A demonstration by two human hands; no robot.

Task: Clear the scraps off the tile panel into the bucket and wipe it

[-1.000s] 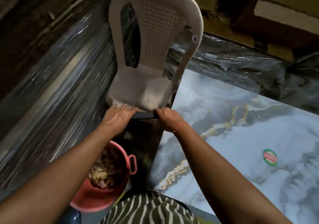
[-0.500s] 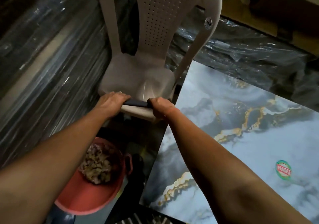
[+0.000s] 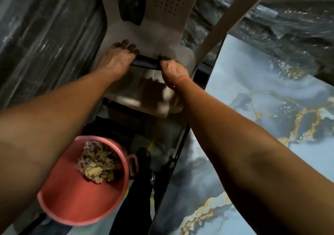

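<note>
The marbled blue-grey tile panel [image 3: 262,129] with gold veins lies on the right. Below left stands a pink bucket [image 3: 72,204] holding a heap of brownish scraps [image 3: 95,162]. Both arms reach forward over a beige plastic chair [image 3: 144,41]. My left hand [image 3: 117,57] and my right hand [image 3: 171,70] each grip one end of a dark, flat tool [image 3: 146,63] resting on the chair seat. What the tool is cannot be told.
Plastic-wrapped dark sheeting [image 3: 45,41] covers the left side and the far right behind the panel. A dark frame edge [image 3: 173,162] runs along the panel's left side. Dark items lie on the floor between bucket and panel.
The view has moved forward and down over the chair. Both hands with the dark tool have slid farther onto the seat. The bucket now sits lower in view.
</note>
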